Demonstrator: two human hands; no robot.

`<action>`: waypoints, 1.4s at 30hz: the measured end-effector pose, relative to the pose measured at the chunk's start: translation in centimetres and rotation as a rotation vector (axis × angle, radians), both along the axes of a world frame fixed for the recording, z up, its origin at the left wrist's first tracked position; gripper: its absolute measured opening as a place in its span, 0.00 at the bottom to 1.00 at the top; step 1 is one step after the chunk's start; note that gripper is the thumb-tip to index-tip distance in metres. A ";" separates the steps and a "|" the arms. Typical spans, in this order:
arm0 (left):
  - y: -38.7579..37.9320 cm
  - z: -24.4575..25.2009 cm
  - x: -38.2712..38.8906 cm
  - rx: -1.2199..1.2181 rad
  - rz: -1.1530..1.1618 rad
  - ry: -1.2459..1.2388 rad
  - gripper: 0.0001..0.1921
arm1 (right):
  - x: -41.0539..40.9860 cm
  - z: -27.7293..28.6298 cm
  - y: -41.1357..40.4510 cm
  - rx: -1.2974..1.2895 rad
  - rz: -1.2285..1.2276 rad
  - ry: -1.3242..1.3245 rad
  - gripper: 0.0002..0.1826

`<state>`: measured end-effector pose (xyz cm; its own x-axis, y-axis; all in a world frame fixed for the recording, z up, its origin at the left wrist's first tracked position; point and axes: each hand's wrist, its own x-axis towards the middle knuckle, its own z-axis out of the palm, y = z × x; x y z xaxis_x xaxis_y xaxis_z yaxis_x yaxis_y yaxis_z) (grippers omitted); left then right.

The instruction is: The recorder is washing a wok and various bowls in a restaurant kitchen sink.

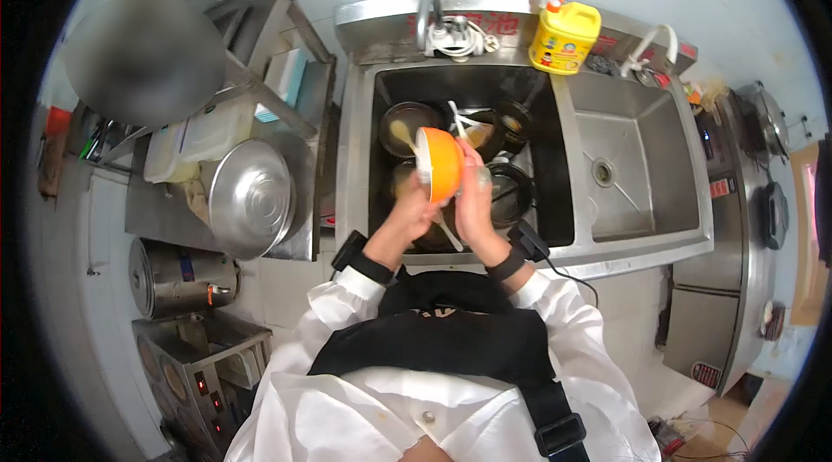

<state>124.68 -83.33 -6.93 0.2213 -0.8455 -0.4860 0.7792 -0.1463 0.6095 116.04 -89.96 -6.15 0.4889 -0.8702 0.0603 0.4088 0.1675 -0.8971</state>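
Note:
An orange bowl [444,166] with a white inside is held tilted on its side above the left sink basin [471,82]. My left hand [416,205] grips its near lower edge. Against the bowl's outer right side lies my right hand [474,199], fingers pointing away from me. Something pale and shiny shows at the right fingers, too unclear to name. Below, the basin holds a dark round pan [411,127], a black bowl [510,192], a white spoon [458,117] and other dishes. The hands and bowl hide part of them.
A yellow detergent jug [564,39] stands on the sink's back ledge beside a curved faucet [426,17]. The right basin [640,169] has a drain. A metal bowl [250,199] sits on the steel table to the left. Further right is a steel counter [747,254].

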 end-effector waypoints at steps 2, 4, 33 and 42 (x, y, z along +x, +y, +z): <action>-0.4 -0.4 -0.3 0.021 0.207 -0.431 0.08 | -0.2 0.9 -0.3 -0.211 0.007 0.145 0.21; -0.2 -1.8 0.5 0.079 0.352 -0.758 0.09 | -0.4 2.0 0.0 -0.367 0.053 0.316 0.23; 3.5 -3.5 -2.9 0.537 -0.098 -0.417 0.13 | -35.6 -33.2 -28.6 0.382 -0.056 1.399 0.07; 4.3 -3.7 -1.1 0.514 0.054 -0.269 0.13 | -16.6 -11.3 -30.4 -0.116 -0.022 0.832 0.10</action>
<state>123.58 -79.00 -10.62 0.4304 -0.4997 -0.7517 0.6214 -0.4401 0.6483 99.41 -120.36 -17.46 0.3966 -0.8906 -0.2226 -0.3921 0.0550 -0.9183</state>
